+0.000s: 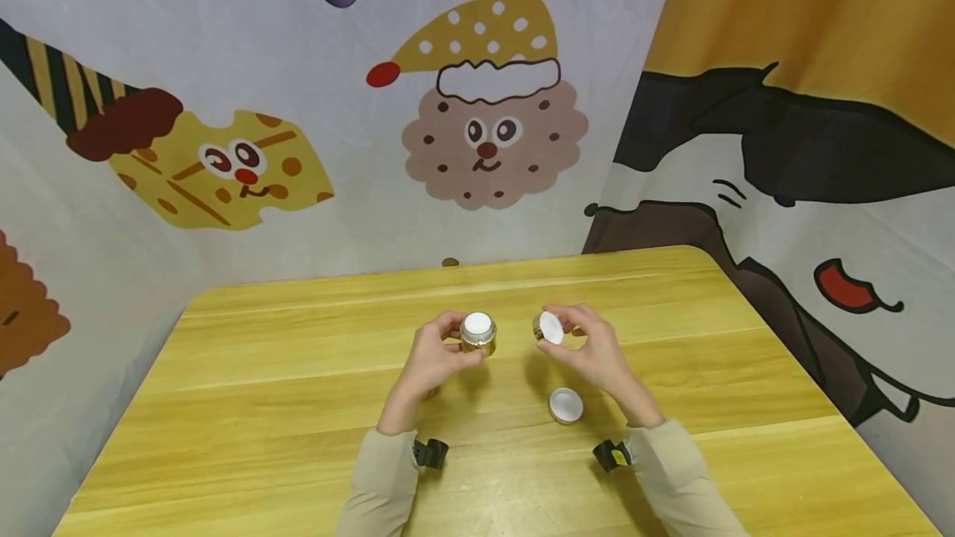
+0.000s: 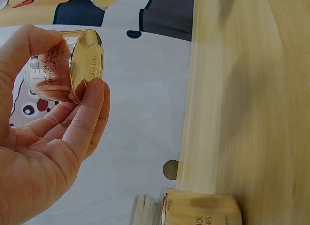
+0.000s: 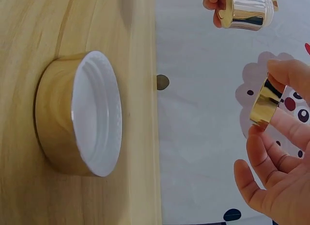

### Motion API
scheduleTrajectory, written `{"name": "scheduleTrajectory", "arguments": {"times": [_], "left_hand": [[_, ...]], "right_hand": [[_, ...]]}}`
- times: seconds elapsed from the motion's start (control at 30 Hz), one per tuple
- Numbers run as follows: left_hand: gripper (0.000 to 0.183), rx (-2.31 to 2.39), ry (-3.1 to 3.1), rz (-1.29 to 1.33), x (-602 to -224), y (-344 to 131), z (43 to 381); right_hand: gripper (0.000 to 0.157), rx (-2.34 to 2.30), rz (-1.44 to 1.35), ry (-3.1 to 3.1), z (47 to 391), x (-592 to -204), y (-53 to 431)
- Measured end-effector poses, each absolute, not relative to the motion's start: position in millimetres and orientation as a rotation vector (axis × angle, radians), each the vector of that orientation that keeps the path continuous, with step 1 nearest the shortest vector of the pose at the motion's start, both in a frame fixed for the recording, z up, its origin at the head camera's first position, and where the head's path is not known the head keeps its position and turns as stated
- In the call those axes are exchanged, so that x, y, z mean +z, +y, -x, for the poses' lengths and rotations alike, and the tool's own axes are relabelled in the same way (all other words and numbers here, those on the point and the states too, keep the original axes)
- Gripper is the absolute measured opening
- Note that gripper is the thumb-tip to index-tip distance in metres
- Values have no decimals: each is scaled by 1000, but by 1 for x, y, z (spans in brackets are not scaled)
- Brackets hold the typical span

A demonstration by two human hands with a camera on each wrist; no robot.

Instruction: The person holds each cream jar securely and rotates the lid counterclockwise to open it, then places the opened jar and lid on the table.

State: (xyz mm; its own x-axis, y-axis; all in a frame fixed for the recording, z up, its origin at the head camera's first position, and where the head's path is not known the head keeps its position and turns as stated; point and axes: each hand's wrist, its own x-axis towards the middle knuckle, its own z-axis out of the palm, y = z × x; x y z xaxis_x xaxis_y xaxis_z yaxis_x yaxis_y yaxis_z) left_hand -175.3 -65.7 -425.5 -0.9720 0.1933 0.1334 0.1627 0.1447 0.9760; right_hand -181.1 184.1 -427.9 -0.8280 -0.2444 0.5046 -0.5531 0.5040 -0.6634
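Note:
My left hand (image 1: 436, 355) grips a small gold and clear cream jar (image 1: 478, 336) between thumb and fingers, above the table. Its uncovered top shows white, and printed lettering and a gold base face the left wrist view. To the right, my right hand (image 1: 593, 348) pinches a small gold lid (image 3: 268, 103) by its edge, apart from the jar, its white inner side (image 1: 551, 327) visible in the head view. Below that hand, a larger gold lid (image 1: 566, 406) lies on the table with its white inside up. A second gold jar (image 2: 203, 208), without a lid, stands low in the left wrist view.
The wooden table (image 1: 246, 404) reaches back to a cloth backdrop (image 1: 358, 214) with cartoon figures. In the head view, my left hand and forearm mostly cover the second jar. A black wrist camera (image 1: 431, 454) sits at the left cuff, another (image 1: 612, 456) at the right.

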Motion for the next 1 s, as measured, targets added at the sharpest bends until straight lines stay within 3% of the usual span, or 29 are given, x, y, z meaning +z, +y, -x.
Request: {"name": "scheduleTrajectory", "arguments": {"times": [1.0], "left_hand": [[48,1986,2378,-367,-427,-66,176]], "right_hand": [[50,1125,-546,-2763,185,-448,178]]}}
